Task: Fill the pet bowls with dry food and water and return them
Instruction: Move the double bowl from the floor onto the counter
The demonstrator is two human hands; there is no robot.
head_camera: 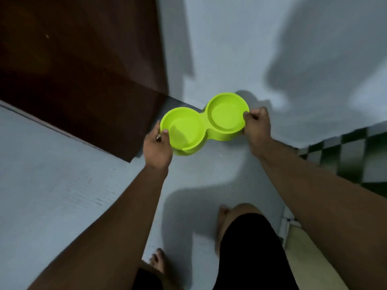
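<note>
Double bowl (206,124), lime green, two round wells joined side by side, is held low near the corner where the dark brown door (83,70) meets the pale wall (230,49). Cannot tell whether its base touches the floor (62,174).

Left hand (158,147): fingers curled over the rim of the left well, gripping that end. Right hand (256,126): thumb over the rim of the right well, fingers wrapped round its outer side.

A faint glint in the right well; contents of either well not clear.

Both arms extended forward. Bare feet on the floor below, black shorts (247,248) over the knee. Dark-and-light checkered tiles (356,151) at right.
</note>
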